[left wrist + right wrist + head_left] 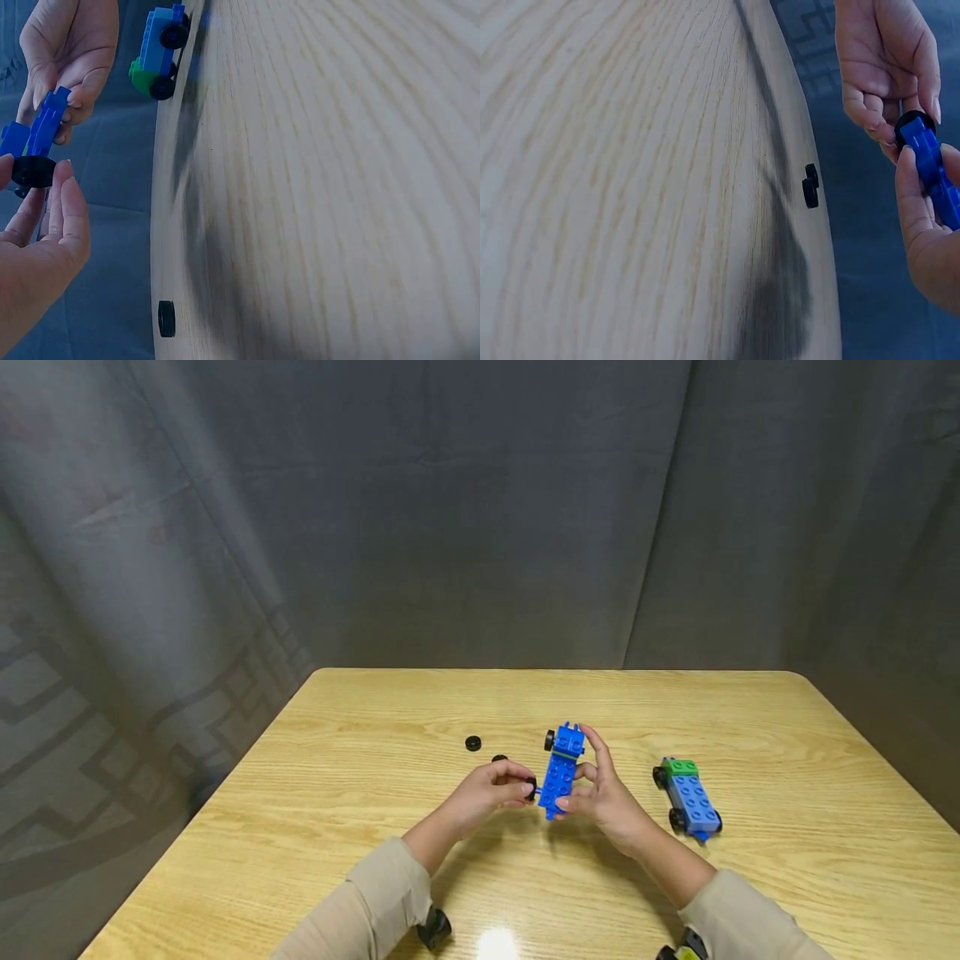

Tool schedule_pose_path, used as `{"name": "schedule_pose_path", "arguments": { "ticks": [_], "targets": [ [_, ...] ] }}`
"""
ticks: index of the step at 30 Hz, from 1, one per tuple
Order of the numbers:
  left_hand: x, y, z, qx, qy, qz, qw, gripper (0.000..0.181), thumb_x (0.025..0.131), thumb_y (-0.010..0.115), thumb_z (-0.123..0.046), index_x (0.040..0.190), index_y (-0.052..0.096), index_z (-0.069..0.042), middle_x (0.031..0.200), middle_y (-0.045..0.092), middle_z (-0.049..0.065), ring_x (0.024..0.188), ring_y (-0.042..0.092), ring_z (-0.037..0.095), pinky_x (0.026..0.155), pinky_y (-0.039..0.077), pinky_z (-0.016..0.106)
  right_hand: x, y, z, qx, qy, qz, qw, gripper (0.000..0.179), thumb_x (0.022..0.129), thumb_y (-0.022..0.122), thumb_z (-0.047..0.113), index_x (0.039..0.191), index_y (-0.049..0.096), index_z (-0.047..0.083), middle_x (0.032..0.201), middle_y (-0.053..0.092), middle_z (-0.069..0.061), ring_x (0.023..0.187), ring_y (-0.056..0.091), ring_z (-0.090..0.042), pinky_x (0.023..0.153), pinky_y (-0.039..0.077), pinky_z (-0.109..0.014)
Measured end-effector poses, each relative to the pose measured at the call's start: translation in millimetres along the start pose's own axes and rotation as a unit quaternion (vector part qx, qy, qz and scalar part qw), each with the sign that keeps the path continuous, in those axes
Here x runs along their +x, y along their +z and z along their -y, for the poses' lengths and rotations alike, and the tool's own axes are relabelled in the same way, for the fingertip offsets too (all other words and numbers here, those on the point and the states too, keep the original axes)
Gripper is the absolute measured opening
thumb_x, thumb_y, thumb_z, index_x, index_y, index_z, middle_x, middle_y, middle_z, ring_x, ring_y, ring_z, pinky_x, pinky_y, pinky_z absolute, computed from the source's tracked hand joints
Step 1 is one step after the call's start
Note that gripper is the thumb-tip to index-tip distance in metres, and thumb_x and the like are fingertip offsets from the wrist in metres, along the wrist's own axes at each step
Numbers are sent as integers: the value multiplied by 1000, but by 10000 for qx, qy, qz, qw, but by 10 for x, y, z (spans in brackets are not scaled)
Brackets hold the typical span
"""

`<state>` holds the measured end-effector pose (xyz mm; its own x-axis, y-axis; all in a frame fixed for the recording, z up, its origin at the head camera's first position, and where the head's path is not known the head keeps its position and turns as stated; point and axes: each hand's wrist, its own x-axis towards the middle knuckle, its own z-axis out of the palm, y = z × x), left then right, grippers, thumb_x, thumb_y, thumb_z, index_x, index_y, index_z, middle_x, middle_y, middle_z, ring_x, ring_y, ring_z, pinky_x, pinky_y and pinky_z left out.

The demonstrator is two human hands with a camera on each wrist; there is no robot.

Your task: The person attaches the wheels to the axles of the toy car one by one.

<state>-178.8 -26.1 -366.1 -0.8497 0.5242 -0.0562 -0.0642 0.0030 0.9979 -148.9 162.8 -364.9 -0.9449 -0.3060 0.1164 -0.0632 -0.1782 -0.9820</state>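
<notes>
Above the middle of the table, my right hand (pixel 611 806) grips a blue toy car (pixel 558 777) built of studded bricks, thumb near its lower end and a finger at its top. One black wheel (pixel 550 740) sits on the car's upper left side. My left hand (pixel 487 793) pinches another black wheel (pixel 34 172) between thumb and fingers, right at the car's lower left side, by a small blue axle stub. In the right wrist view this wheel overlaps the end of the car (pixel 928 161).
Two loose black wheels lie on the table beyond my left hand, one farther back (pixel 473 743), the other partly hidden (pixel 499 758). A second toy car (pixel 693 802), light blue and green with black wheels, stands to the right. A grey curtain (pixel 480 527) hangs behind the table.
</notes>
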Motion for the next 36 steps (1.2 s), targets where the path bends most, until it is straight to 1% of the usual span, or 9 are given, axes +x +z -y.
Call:
{"name": "schedule_pose_path", "arguments": {
  "ticks": [5,8,11,15,18,19,25,29,36],
  "targets": [
    [-9,14,-7,227,33,-28,9997,27,83,55,-6,105,50,10,96,55,13,83,56,18,83,42,44,0,-1,1,-31,26,-1,10000,97,74,49,-22,136,-8,26,88,29,-12,70,59,-21,67,47,-48],
    [-6,22,2,455,132,-68,9989,26,83,56,-6,105,51,8,95,56,11,82,55,17,82,43,42,-1,-13,4,-37,132,-27,9999,98,74,50,-22,137,-8,27,89,32,-13,70,60,-22,69,45,-52],
    [-12,34,19,715,237,-158,9970,24,82,57,-5,103,53,6,93,57,9,81,55,16,78,46,38,-4,-28,5,-49,234,-29,9997,97,74,50,-20,137,-6,27,88,39,-15,68,60,-22,70,44,-54],
    [-30,58,40,1115,329,-316,9927,23,81,57,-4,102,55,3,92,58,8,80,56,16,74,47,29,-13,-26,4,0,317,46,9995,94,76,51,-18,137,-5,26,82,53,-17,70,60,-24,70,45,-52],
    [-37,80,50,1319,432,-415,9894,23,80,58,-4,102,57,1,92,59,9,80,56,16,72,46,25,-17,-6,6,19,391,1,9992,92,76,49,-18,137,-5,25,79,57,-18,71,60,-25,69,46,-50],
    [-55,100,21,1358,465,-452,9886,22,80,57,-4,102,57,2,92,59,11,80,56,17,71,46,24,-17,2,6,13,417,-52,9991,92,76,49,-19,137,-4,25,78,57,-18,71,60,-25,69,46,-50],
    [-172,203,-157,1349,654,-581,9870,19,81,54,3,97,55,12,90,58,21,81,57,30,71,48,25,-19,24,-24,-29,335,-220,9992,87,76,50,-19,135,3,24,75,56,-18,68,59,-26,66,46,-51],
    [-168,194,-95,1199,734,-678,9878,16,81,53,5,94,54,14,88,58,21,78,58,32,69,49,29,-10,36,-67,21,247,-181,9995,86,75,51,-20,134,5,23,73,56,-17,67,60,-26,64,47,-51],
    [-10,128,98,779,794,-798,9906,18,80,55,3,93,55,14,88,58,21,73,60,27,66,50,28,27,58,-60,33,121,-457,9989,86,73,51,-22,133,7,20,71,56,-18,64,60,-24,64,46,-52]
  ]
}}
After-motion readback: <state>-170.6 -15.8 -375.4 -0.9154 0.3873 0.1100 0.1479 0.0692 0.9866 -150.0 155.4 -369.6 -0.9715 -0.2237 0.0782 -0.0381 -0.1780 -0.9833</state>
